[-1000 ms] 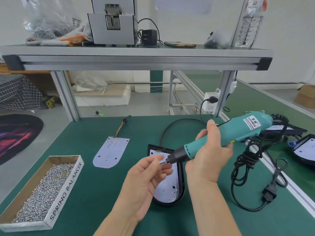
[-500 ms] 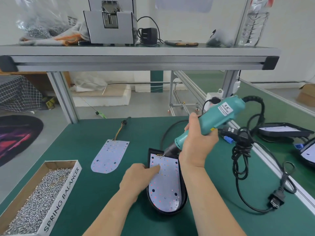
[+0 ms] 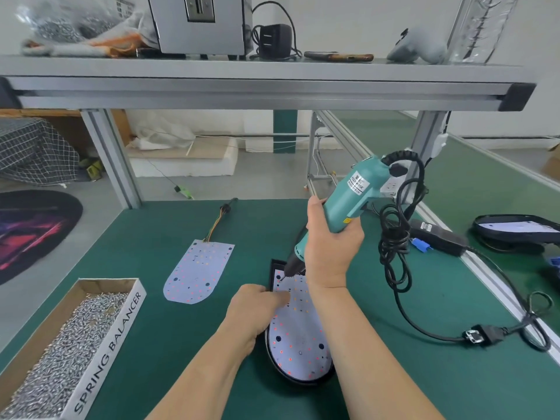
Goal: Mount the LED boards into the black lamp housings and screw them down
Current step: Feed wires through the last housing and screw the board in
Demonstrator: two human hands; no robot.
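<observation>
— Fingers?
— Right hand [image 3: 330,253] clenched round the teal electric screwdriver [image 3: 357,192]. Left hand [image 3: 254,310] relaxed, pressing the white dotted LED board [image 3: 300,334] seated in the black oval lamp housing [image 3: 303,381].
— Changed?
— The bit has swung down to the board's top-left corner, so it's probably driving a screw.

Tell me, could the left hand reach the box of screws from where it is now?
Probably yes. The left hand rests on the LED board, and the open-topped box of screws lies to its left on the same green mat, with only bare mat between them.
</observation>
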